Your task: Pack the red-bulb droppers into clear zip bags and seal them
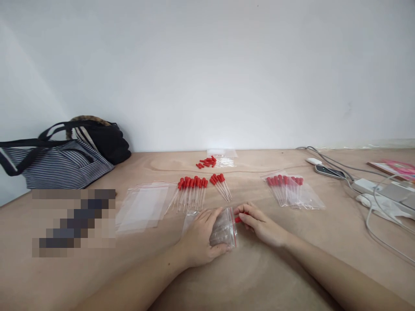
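Observation:
A clear zip-lock bag (223, 231) with a red line along its mouth lies flat in front of me. My left hand (204, 233) rests over it, fingers and thumb spread and pressing on its upper and lower edges. At the bag's mouth, my right hand (251, 220) pinches the red rubber bulb of a dropper (238, 219); whether its tube lies inside the bag is hard to see. Just beyond are a row of red-topped droppers (193, 185) and a smaller group of droppers (221, 183). Flat clear bags (142, 207) lie overlapped at the left.
A bag filled with droppers (288, 190) lies to the right. Loose red bulbs (207, 162) and clear tubes on a bag (225, 160) are near the wall. A striped bag (65, 164) stands far left; cables (369, 220), a power strip (382, 190) and a dark device (330, 172) lie right.

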